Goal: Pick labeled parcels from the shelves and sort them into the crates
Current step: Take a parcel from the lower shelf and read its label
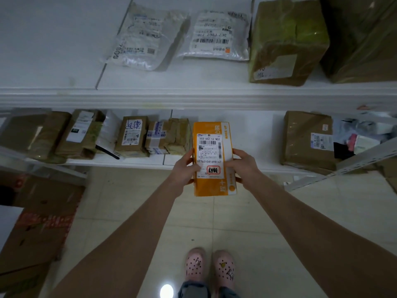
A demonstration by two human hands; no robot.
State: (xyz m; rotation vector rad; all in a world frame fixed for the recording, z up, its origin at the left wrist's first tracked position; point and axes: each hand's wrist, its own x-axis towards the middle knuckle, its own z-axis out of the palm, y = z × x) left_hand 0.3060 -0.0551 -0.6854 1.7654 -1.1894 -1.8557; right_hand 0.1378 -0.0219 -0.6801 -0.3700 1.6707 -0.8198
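An orange parcel with a white shipping label and a red stamp is held upright in front of the lower shelf. My left hand grips its left edge, thumb on the label. My right hand grips the right edge with fingers curled round it. The parcel's lower part hangs over the tiled floor. No crate is clearly in view.
Several brown taped boxes line the lower shelf to the left, and a larger brown box sits to the right. The upper shelf holds two white poly bags and big cartons. Flattened cardboard lies at the left; my feet are below.
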